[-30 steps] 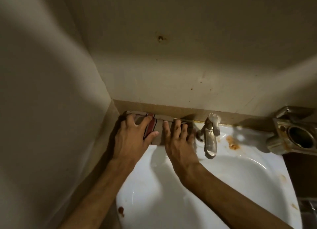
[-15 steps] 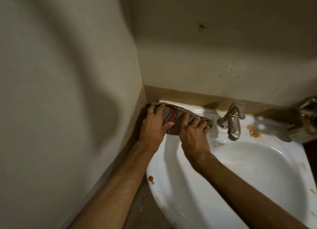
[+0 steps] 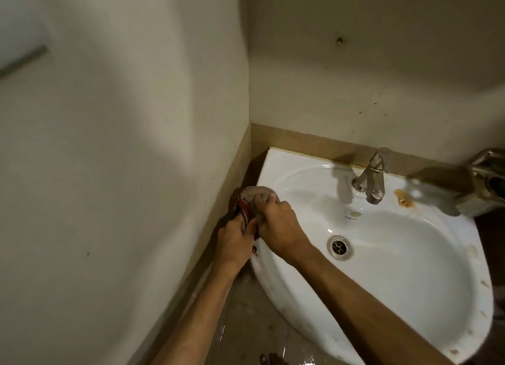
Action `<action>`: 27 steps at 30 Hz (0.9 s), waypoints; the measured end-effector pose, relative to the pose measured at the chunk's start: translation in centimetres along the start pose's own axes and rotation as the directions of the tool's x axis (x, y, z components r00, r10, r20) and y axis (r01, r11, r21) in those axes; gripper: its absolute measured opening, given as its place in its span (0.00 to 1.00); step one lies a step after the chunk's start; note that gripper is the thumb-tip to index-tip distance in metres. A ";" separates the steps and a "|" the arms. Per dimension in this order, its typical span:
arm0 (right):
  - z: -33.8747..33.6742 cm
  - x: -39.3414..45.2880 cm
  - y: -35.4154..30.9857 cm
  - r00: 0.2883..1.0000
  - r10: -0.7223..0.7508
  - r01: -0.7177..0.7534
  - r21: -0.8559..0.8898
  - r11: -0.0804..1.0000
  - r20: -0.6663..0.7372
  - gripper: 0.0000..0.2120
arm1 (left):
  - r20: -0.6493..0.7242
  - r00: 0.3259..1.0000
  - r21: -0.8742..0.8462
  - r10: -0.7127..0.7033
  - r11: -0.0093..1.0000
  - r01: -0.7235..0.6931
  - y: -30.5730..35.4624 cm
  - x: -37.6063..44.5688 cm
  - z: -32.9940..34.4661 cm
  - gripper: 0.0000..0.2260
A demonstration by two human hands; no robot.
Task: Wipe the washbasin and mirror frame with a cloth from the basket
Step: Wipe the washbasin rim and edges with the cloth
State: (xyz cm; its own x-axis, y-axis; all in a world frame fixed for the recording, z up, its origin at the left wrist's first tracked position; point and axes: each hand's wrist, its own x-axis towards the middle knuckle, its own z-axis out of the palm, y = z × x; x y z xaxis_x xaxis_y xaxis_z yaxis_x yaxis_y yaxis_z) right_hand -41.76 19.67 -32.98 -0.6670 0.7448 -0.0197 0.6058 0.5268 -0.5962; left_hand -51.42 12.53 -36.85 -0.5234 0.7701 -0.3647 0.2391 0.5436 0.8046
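A white washbasin [image 3: 410,269] is fixed in the corner, with rust-coloured stains on its rim. A grey cloth [image 3: 252,198] with red stripes is bunched on the basin's left rim. My left hand [image 3: 235,241] grips the cloth's near end, outside the rim. My right hand [image 3: 278,222] presses on the cloth from the basin side, fingers curled over it. Both hands touch each other at the cloth. No mirror frame or basket is in view.
A metal tap [image 3: 373,179] stands at the basin's back rim, with a drain [image 3: 338,246] below it. A metal holder [image 3: 489,179] sits at the right edge. Walls close in on the left and behind; wet floor [image 3: 251,323] lies beneath.
Both hands have slid the cloth from the basin's back left corner along the left rim toward me. The flat cloth is now bunched. The view has swung left and down.
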 end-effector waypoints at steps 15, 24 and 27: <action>0.0 -9.7 0.9 0.956 -0.201 0.213 -0.033 0.977 0.215 0.16 | -0.322 0.935 -0.398 -0.149 0.917 0.009 -2.9 -13.1 7.3 0.14; -2.8 -16.5 6.9 0.879 -0.238 0.251 0.024 0.968 0.414 0.14 | -0.377 0.837 -0.545 -0.398 0.825 0.147 -0.7 -21.2 16.1 0.20; -4.5 -18.3 8.7 0.877 -0.231 0.235 0.042 0.971 0.421 0.16 | -0.373 0.784 -0.565 -0.496 0.792 0.232 0.4 -22.8 18.8 0.13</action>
State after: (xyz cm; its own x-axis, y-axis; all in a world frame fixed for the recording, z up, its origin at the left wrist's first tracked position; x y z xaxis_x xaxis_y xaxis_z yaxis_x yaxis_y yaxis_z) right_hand -22.36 12.48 -34.20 -0.9076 0.3590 -0.2178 0.4129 0.6695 -0.6175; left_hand -24.03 1.44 -36.99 -0.8340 0.2095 -0.5104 -0.3946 0.4202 0.8172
